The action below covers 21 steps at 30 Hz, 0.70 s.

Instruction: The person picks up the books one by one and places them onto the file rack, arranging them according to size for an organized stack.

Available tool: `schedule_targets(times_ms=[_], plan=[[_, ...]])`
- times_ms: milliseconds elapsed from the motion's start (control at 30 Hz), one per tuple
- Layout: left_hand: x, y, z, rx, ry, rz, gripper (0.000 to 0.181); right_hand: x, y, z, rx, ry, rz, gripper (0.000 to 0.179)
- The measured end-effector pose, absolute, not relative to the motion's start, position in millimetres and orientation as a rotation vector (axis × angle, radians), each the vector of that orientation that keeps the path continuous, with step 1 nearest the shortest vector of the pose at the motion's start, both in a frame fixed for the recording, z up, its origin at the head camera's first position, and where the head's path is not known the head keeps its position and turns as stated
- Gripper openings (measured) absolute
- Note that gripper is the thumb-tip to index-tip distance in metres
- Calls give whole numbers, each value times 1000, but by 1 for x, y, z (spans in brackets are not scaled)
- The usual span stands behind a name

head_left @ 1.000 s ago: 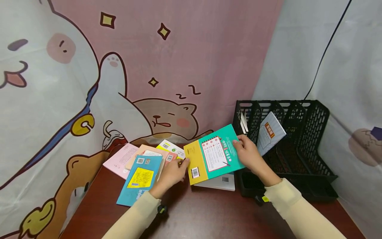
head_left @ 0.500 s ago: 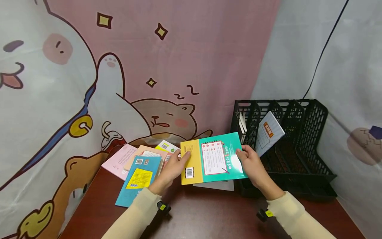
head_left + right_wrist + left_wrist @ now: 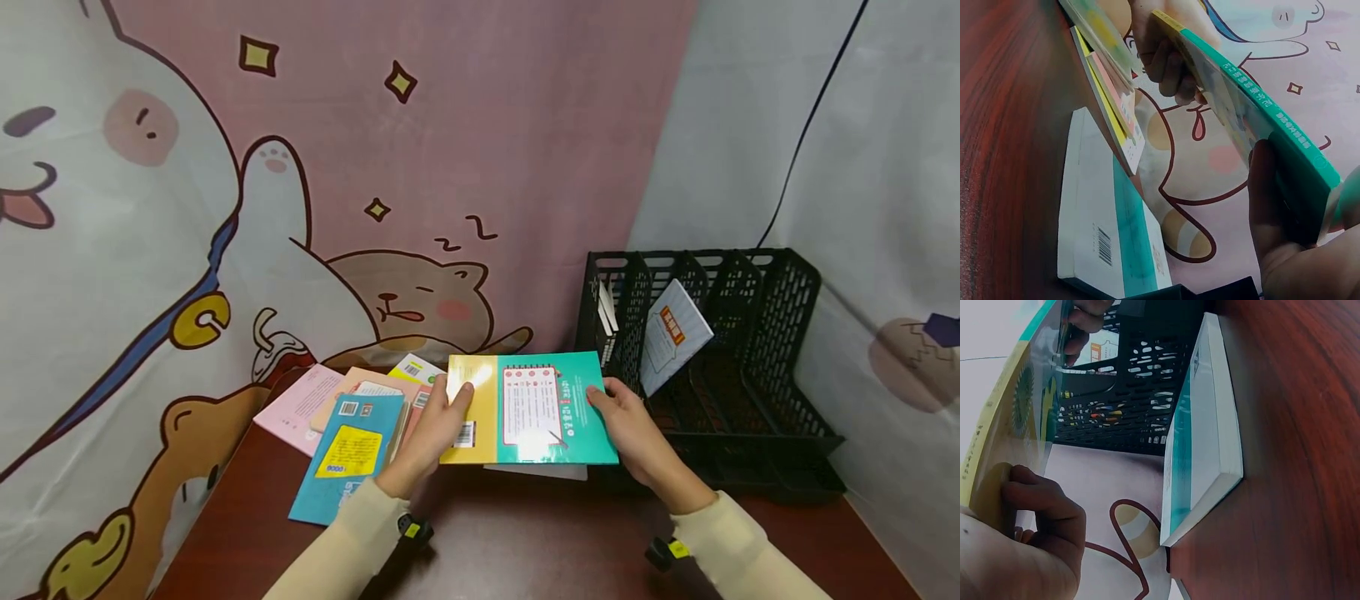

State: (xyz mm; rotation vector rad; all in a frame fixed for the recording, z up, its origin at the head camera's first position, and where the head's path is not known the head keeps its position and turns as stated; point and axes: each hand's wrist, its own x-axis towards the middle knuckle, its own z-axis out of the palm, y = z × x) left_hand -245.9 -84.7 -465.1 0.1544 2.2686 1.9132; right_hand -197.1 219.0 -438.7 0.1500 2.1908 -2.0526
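Observation:
A green and yellow book point(image 3: 525, 417) is held level above the table between both hands. My left hand point(image 3: 429, 432) grips its yellow end, thumb on top and fingers curled beneath, as the left wrist view shows. At the green end my right hand point(image 3: 633, 429) pinches the book the same way. The green spine point(image 3: 1260, 97) shows in the right wrist view. Below it on the table lies a thick white book with a teal band point(image 3: 1094, 206), mostly hidden from the head view. Left of the hands is a loose pile topped by a blue book point(image 3: 311, 492).
A black mesh file rack point(image 3: 806, 350) with dividers stands at the right. A pale book point(image 3: 667, 354) leans in one slot, and thin white books point(image 3: 606, 312) stand in the leftmost. A pink book point(image 3: 288, 404) lies at the pile's back left. A cartoon curtain hangs behind.
The green and yellow book has turned from tilted to squared and come slightly lower. My left hand has shifted from its edge to a firm grip with the thumb on the cover.

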Motion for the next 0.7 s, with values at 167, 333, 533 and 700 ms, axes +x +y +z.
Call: schedule_targets(times_ms=[167, 333, 533, 700], plan=[[-247, -83, -463, 141, 2225, 1924, 45, -197, 221, -438, 126, 2224, -2046, 49], [-257, -87, -464, 121, 2229, 1891, 50, -200, 229, -436, 93, 2227, -2063, 47], [-276, -103, -457, 188, 2213, 1812, 50, -206, 238, -432, -8, 2174, -1987, 45], [-284, -114, -445, 497, 2221, 1476, 45, -216, 245, -430, -138, 2096, -1897, 49]])
